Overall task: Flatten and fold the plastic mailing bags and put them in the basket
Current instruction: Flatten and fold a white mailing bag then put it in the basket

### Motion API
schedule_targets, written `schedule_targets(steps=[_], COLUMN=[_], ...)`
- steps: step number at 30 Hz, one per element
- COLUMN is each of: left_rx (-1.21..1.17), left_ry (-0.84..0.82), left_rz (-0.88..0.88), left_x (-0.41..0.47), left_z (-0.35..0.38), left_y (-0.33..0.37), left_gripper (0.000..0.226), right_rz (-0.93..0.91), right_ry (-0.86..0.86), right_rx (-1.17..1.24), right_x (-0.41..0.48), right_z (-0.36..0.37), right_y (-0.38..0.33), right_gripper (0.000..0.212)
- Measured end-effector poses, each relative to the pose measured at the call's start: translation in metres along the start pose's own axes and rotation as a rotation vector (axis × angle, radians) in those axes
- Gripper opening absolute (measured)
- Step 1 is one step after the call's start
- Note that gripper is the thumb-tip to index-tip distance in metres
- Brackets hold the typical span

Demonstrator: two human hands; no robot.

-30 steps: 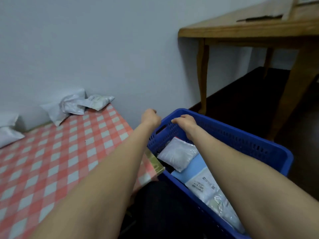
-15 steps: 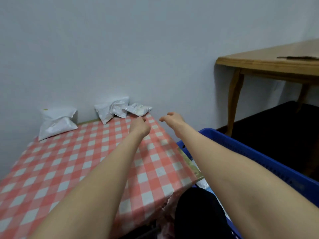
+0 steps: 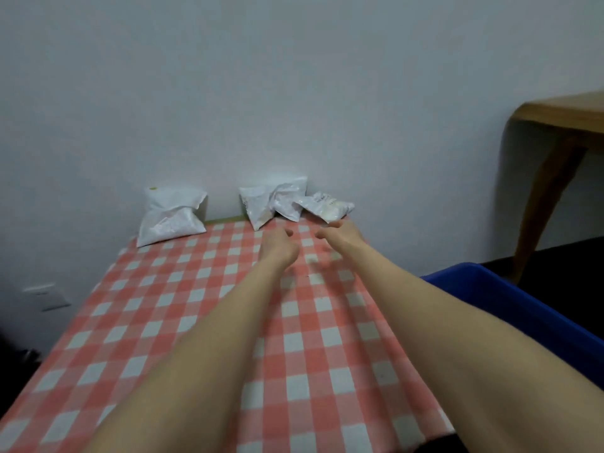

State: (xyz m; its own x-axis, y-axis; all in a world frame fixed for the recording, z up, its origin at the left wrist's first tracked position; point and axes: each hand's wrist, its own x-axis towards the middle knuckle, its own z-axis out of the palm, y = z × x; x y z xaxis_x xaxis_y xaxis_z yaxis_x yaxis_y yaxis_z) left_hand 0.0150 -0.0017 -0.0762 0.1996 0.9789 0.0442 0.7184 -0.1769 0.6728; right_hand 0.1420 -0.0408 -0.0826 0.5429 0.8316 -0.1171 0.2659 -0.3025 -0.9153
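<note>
1. Red-and-white checked cloth covers the counter point(image 3: 157, 322), which meets a pale wall point(image 3: 294, 93).
2. White mailing bags point(image 3: 284, 204) lie crumpled along its far edge, three bunched together and one point(image 3: 170, 217) apart at the left.
3. The left hand point(image 3: 277, 245) and right hand point(image 3: 343, 233) reach just short of the bunch, fingers point(image 3: 322, 233) loosely curled, holding nothing.
4. The blue basket point(image 3: 523, 305) stands beside the counter's right edge.

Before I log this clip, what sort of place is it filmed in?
Probably a room in a home: a surface under a red-checked cloth against a plain wall, a wooden table to the right, and a blue basket beside the cloth.
</note>
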Motion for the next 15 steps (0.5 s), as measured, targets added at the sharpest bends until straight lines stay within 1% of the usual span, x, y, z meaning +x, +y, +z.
schedule_targets(steps=[4, 9, 13, 15], left_rx=[-0.017, -0.006, 0.001, -0.011], left_ry=[0.036, 0.062, 0.057, 0.041], left_rz=[-0.030, -0.006, -0.002, 0.011], left_x=[0.028, 0.059, 0.086, 0.096], left_z=[-0.005, -0.006, -0.003, 0.002], left_y=[-0.015, -0.028, -0.035, -0.036], left_gripper=[0.043, 0.043, 0.046, 0.048], right_rz=[0.005, 0.049, 0.111, 0.171], right_ry=[0.001, 0.038, 0.165, 0.216], right_rx=[0.011, 0.064, 0.039, 0.142], right_x=[0.025, 0.052, 0.079, 0.090], right_z=[0.018, 0.034, 0.035, 0.033], right_y=[-0.004, -0.004, -0.005, -0.007], right_gripper=[0.058, 0.059, 0.056, 0.062])
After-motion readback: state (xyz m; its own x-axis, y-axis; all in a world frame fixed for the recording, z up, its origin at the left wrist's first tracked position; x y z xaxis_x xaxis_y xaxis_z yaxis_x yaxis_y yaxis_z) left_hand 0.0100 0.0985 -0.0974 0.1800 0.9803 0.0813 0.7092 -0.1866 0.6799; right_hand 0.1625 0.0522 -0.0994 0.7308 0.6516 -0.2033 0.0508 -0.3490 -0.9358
